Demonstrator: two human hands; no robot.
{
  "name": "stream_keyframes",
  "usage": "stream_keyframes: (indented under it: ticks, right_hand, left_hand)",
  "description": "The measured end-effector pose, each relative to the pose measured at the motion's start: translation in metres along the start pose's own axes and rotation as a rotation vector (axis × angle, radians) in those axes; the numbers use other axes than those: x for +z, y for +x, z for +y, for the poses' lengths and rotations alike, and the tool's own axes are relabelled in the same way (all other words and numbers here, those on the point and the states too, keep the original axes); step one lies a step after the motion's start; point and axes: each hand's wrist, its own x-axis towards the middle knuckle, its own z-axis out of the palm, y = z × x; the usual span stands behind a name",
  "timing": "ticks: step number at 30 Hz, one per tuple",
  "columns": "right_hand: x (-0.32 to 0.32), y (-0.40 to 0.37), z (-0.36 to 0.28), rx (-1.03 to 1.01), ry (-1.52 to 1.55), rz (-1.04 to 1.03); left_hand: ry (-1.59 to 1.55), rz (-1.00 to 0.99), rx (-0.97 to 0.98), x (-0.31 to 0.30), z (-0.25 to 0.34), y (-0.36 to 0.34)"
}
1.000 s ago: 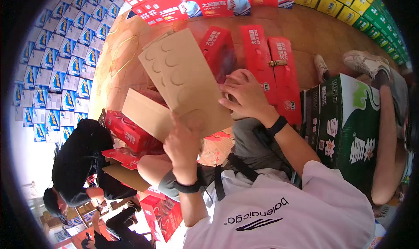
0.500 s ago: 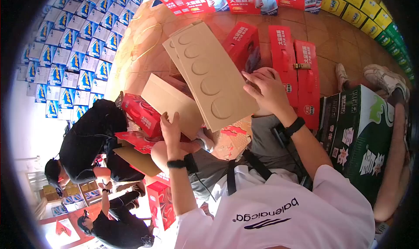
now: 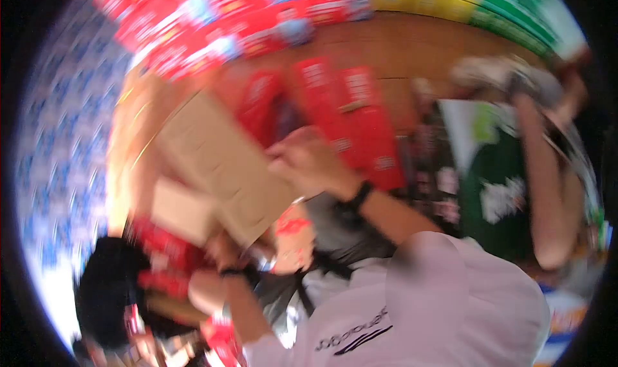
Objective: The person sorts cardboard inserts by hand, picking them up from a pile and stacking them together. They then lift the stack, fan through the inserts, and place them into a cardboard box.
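Note:
Motion blurs the whole view. A brown cardboard sheet (image 3: 222,164) with round cut marks lies tilted in front of my lap. Close to its right edge is my right hand (image 3: 309,161), its fingers bent and smeared. At the sheet's lower left, my left hand (image 3: 222,248) is partly hidden and blurred, near a second plain cardboard piece (image 3: 180,209). What either hand holds, if anything, cannot be made out. Red printed cartons (image 3: 164,248) lie to the left, and two flat red cartons (image 3: 354,129) lie beyond my right hand.
A dark green box (image 3: 499,193) stands at my right, with another person's arm or leg (image 3: 537,187) beside it. A person in black (image 3: 109,290) is at the lower left. Stacked red (image 3: 257,19), yellow (image 3: 425,0) and blue-white boxes (image 3: 64,141) line the far side and left.
The view has swung, so most things appear shifted left and blurred. My right hand's fingers look more bent than before, and my left hand is less clearly visible.

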Motion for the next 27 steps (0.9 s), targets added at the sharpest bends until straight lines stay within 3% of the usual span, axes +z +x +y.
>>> stream_keyframes:
  ticks: [1,2,5,13,17,19,22,23,24,26,27]
  right_hand:
    - [-0.016,-0.002,-0.011,0.189,0.077,-0.079]
    - [-0.022,-0.003,-0.007,0.183,0.121,-0.081]
    - [-0.020,-0.008,-0.001,0.117,0.072,0.022]
    - [0.002,-0.018,0.014,0.104,0.075,0.224]
    - [0.011,-0.015,0.015,0.135,0.034,0.210]
    - [-0.002,-0.015,0.012,0.101,0.040,0.230]
    - [-0.033,-0.023,0.010,-0.052,-0.188,0.082]
    - [-0.043,-0.016,0.006,0.105,0.003,-0.127]
    - [-0.019,-0.017,0.018,0.008,0.014,-0.014]
    - [-0.013,-0.007,0.014,0.157,0.119,-0.089]
    - [-0.006,-0.007,0.018,0.112,0.064,0.028]
  left_hand:
    - [0.255,-0.035,0.261,-0.017,-0.004,-0.014]
    - [0.469,-0.047,0.483,-0.033,-0.006,-0.030]
    - [0.688,-0.017,0.770,-0.062,-0.003,-0.046]
    - [0.196,0.151,0.799,-0.079,0.049,-0.049]
    - [-0.116,0.083,0.803,-0.080,0.055,-0.038]
    - [-0.439,-0.022,0.789,-0.074,0.054,-0.021]
    - [-0.971,-0.175,0.633,-0.063,0.020,0.013]
    - [-1.116,-0.194,0.551,-0.063,-0.001,0.018]
    - [-1.228,-0.191,0.463,-0.065,-0.025,0.018]
    - [-1.475,-0.159,0.313,-0.064,-0.062,0.015]
    - [-1.602,-0.155,0.274,-0.061,-0.069,0.013]
